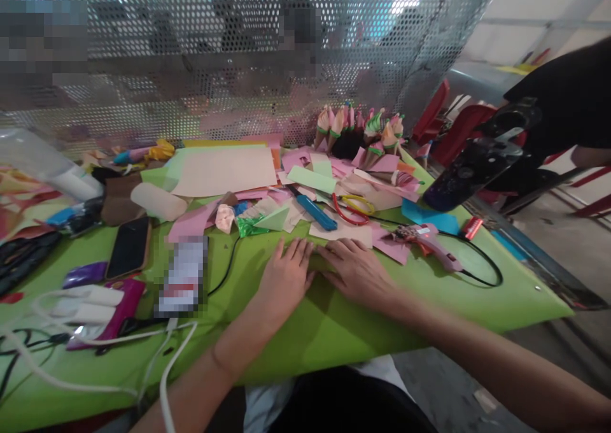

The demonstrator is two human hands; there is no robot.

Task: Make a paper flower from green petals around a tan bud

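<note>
Perforated metal mesh (191,95) is stood behind a green table (286,350), with red chairs (463,134) and a dark-clothed person (573,95) seen off to the right. On the table's near part, the left hand (285,270) and the right hand (356,270) are laid palm down, their fingertips brought close to each other. The fingers of both are stretched out, with small gaps, and nothing is seen to be gripped; what may be covered by the palms cannot be told. Just beyond the fingertips, beige paper (337,233) is placed at the edge of a heap of coloured scraps; whether it is touched by the right hand cannot be told. On the heap, a blue cutter (317,211) is laid aslant beside red and yellow loop handles (351,216). Green foil (252,226) is set beyond the left hand, and a large pale sheet (226,169) is spread farther back. Small cones (377,134) with swirled tops are grouped near the mesh. To the right, a pink glue gun (436,245) is rested on its side, with a dark bottle (451,172) behind it. To the left, two phones, one black (128,248) and one lit (184,277), are placed near white cables (76,382).
</note>
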